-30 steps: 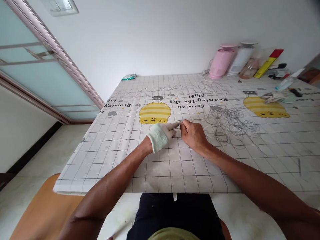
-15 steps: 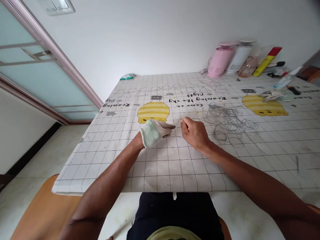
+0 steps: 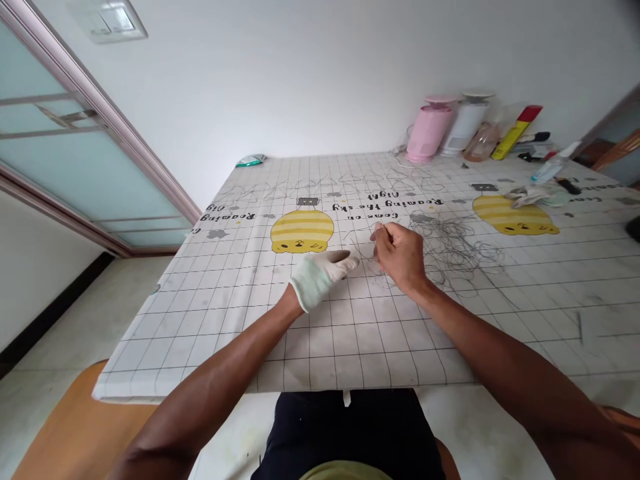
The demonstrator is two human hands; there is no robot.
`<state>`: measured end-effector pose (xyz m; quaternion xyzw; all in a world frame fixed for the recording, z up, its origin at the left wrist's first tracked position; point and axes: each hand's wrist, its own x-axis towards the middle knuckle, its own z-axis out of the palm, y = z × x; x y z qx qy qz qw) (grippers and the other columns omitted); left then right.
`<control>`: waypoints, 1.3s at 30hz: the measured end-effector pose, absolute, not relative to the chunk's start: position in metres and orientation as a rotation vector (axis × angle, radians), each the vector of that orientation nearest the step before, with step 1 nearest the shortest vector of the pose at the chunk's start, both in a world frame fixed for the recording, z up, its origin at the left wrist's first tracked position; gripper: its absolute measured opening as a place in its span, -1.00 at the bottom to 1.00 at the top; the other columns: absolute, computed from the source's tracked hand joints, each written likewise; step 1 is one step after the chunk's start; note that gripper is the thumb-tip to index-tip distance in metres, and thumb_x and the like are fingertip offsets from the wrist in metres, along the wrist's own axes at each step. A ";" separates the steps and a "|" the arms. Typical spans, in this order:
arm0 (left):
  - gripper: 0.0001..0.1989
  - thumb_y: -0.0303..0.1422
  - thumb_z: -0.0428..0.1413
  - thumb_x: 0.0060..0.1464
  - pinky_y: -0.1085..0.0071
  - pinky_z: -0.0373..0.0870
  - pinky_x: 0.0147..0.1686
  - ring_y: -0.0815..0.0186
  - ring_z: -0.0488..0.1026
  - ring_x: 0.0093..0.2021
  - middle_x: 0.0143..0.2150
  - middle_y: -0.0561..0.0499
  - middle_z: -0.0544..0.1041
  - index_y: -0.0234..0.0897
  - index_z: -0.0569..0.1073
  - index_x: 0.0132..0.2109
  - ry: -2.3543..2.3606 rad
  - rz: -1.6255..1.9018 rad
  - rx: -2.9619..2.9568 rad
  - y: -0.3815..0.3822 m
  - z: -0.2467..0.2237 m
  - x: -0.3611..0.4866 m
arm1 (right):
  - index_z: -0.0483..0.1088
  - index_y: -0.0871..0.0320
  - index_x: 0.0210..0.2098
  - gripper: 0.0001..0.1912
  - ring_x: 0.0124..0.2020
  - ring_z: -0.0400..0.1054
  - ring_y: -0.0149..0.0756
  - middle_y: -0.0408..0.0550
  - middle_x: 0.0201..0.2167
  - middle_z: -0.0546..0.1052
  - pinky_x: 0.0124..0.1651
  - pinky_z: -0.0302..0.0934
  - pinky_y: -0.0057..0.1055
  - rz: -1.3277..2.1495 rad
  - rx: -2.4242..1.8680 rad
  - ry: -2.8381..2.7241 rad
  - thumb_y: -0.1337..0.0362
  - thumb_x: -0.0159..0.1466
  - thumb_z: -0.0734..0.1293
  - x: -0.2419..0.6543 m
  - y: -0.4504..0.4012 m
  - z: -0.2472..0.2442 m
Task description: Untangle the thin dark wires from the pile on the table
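Observation:
A pale green and white work glove (image 3: 311, 283) covers my left hand (image 3: 336, 267), which hovers low over the tablecloth with thumb and fingers apart and nothing seen between them. My bare right hand (image 3: 401, 257) is closed in a pinch on a thin grey wire (image 3: 357, 231), whose loose end trails left towards the glove. Just beyond and to the right of that hand lies a tangled heap of thin wire (image 3: 463, 250), partly hidden by it. More bent wire (image 3: 350, 180) stretches across the far side of the table.
The table has a checked cloth (image 3: 210, 347) with printed yellow balloons. At the back right stand a pink cylinder (image 3: 427, 133), a white cylinder (image 3: 465, 127), a bottle (image 3: 483, 143) and a yellow-red box (image 3: 516, 133). Another glove (image 3: 533, 195) lies at right.
My hands have moved apart. The right has shifted right with the wire, closer to the heap; the gloved left has opened its fingers. The view has tilted slightly.

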<state>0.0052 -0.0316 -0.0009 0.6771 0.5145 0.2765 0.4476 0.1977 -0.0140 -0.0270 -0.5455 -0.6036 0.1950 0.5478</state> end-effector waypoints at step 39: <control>-0.43 0.16 0.17 0.20 0.38 0.39 -0.49 0.41 0.26 -0.60 -0.61 0.07 0.33 -0.29 0.47 -0.43 0.884 0.719 1.085 -0.019 -0.033 0.001 | 0.10 0.12 -0.55 -0.55 -0.66 -0.09 -0.49 -0.26 -0.72 0.11 -0.53 -0.25 -0.39 -0.435 -1.248 -1.952 0.26 0.49 0.16 0.206 -0.015 -0.040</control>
